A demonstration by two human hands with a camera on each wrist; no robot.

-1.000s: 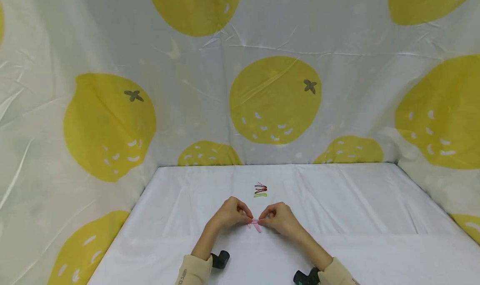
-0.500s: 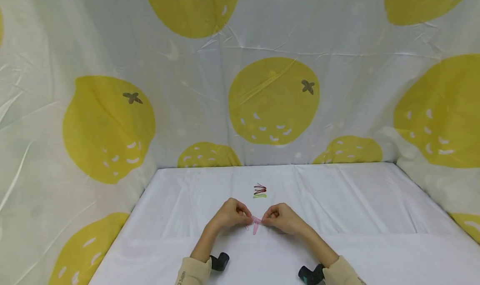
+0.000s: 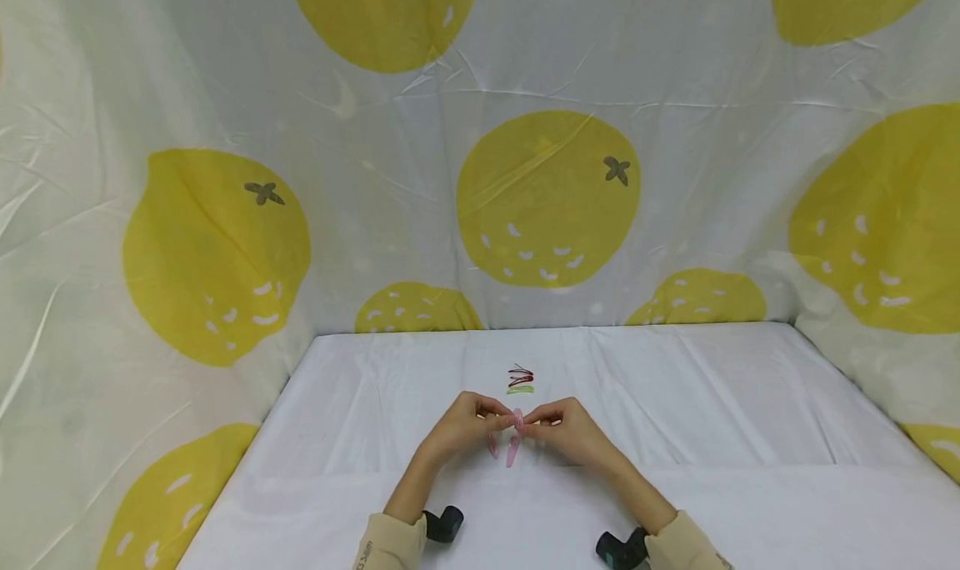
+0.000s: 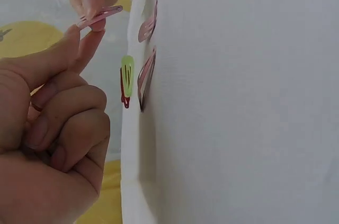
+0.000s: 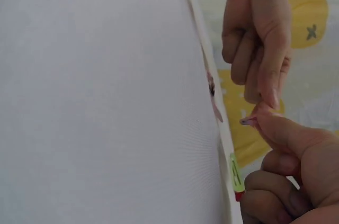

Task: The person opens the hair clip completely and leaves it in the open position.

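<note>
Sleeves (image 3: pixel 388 538) in beige reach in from the near side of a white-draped worktop (image 3: pixel 750 412), where two pink hair clips (image 3: pixel 513 452) lie close by a person's hands. Just beyond, the left hand (image 3: pixel 468 424) and right hand (image 3: pixel 564 427) together pinch a third pink clip (image 4: pixel 111 11), raised above the cloth. Probably light, stiff and springy with a slick finish, it is best held by its ends in the fingertips. Farther off rest a green clip (image 3: pixel 520 390) and dark red clips (image 3: pixel 521 379), before a lemon-print curtain (image 3: pixel 382 178).
</note>
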